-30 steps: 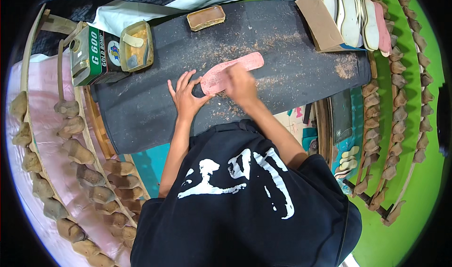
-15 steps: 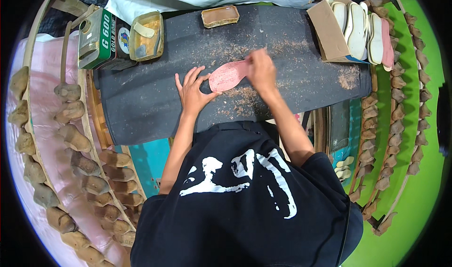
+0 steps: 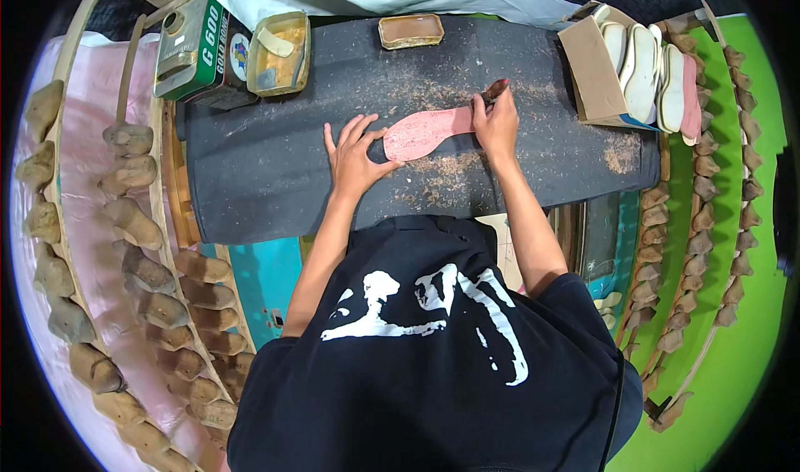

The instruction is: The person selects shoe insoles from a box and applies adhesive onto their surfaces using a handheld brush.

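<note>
A pink insole (image 3: pixel 427 132) lies flat on the dark cloth-covered table, its broad end toward the left and its narrow end toward the right. My left hand (image 3: pixel 357 157) has its fingers spread, with thumb and forefinger against the insole's broad end. At the narrow end, my right hand (image 3: pixel 497 122) is closed around a small tool with a dark reddish-brown end (image 3: pixel 498 87) sticking out above the fist. The tool's other end is hidden by the fingers, so its kind cannot be made out. Brown shavings (image 3: pixel 442 172) are scattered about the insole.
At the back left stand a green-and-black metal can (image 3: pixel 198 51) and a tub of yellowish paste with a spreader (image 3: pixel 279 54). A shallow rectangular dish (image 3: pixel 411 30) sits at the back edge. A cardboard box (image 3: pixel 593 72) of pale soles is at right. Wooden shoe lasts (image 3: pixel 137 222) line racks on both sides.
My right hand has shifted right and slightly down from the insole's narrow part, and the tool's dark end now shows. The left hand keeps its place at the broad end. The whole view has shifted slightly.
</note>
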Available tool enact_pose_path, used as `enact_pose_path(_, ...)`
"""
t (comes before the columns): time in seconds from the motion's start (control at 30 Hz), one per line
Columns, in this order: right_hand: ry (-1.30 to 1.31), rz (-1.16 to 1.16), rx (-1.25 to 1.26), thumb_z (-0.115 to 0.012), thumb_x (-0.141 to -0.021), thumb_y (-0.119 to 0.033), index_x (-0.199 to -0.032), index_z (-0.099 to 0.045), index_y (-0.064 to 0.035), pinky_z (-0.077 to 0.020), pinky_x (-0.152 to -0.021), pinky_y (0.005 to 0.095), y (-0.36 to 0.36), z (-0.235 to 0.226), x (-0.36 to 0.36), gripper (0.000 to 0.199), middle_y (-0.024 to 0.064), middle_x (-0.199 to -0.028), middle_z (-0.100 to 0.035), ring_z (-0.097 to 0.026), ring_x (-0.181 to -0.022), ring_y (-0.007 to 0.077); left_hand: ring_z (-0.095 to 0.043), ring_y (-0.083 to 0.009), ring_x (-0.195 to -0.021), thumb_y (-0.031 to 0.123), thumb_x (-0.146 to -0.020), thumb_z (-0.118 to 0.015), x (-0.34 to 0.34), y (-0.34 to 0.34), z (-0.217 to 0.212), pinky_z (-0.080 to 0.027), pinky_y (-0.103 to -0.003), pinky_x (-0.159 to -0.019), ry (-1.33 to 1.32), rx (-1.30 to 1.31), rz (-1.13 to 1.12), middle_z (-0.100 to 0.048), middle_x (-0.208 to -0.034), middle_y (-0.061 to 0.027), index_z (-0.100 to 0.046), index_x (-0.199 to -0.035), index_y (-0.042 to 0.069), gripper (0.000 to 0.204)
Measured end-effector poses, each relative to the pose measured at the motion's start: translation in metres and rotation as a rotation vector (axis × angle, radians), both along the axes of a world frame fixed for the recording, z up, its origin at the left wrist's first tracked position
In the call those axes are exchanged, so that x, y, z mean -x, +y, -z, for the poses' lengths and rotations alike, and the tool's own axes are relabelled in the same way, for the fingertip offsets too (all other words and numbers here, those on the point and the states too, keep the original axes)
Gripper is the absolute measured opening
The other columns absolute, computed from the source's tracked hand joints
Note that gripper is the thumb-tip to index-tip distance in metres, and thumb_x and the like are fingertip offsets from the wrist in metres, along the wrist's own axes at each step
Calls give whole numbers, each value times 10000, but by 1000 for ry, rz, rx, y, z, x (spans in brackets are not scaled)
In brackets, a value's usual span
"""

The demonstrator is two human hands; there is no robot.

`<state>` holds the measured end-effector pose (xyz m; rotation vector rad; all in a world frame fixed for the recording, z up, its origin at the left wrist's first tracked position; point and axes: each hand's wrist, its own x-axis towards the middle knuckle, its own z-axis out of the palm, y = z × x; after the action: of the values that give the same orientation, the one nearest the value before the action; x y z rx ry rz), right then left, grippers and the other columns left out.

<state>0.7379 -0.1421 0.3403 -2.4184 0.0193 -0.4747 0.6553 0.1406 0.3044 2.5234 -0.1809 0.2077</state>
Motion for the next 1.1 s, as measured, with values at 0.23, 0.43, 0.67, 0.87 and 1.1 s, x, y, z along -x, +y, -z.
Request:
enact_pose_path(0.23, -15, -349, -111, -713, -925, -101, -1093, -604, -45, -564, -814, 504, 101, -4, 50, 208, 169, -1009, -628, -676, -960, 404, -493, -228, -1470, 520, -611, -955, 1, 3, 9, -71, -631, -1287, -37, 0, 4, -635, -1483, 26, -800, -1130, 195, 632)
enact_pose_path(0.43, 212, -245, -258, -748, -929, -219, -1160, -645, -30, -586, -807, 473, 54, -2, 34, 315, 206, -1007, -746, -737, -932, 402, -497, -235, -1470, 509, -606, -962, 0, 2, 5, -79, -625, -1288, -37, -3, 4, -638, -1487, 25, -797, -1142, 200, 641)
enact_pose_path(0.67, -118, 137, 207, -705, -958, -150, -1110, -638, -94, -571, -730, 511, -67, -10, -12, 175, 132, -1032, -690, -705, -874, 412, -487, -225, -1473, 495, -600, -974, -2, -1, 2, -56, -629, -1295, -20, -5, 11, -635, -1485, 26, -800, -1140, 200, 640)
enact_pose_path(0.87, 0, -338, 172, -701, -850, -75, -1025, -681, -138, -605, -799, 468, 48, -7, 43, 187, 115, -1011, -677, -706, -929, 365, -506, -226, -1459, 501, -595, -974, -1, 0, 7, -73, -643, -1288, -44, -11, 13, -640, -1481, 31, -799, -1135, 207, 638)
enact_pose_path(1.1, 278, -175, -423, -824, -884, -267, -1074, -691, 10, -584, -739, 405, 44, 16, 39, 362, 159, -925, -736, -746, -847, 293, -517, -229, -1451, 509, -589, -975, -3, -1, 5, -79, -636, -1289, -52, -15, 7, -639, -1479, 40, -801, -1143, 218, 650)
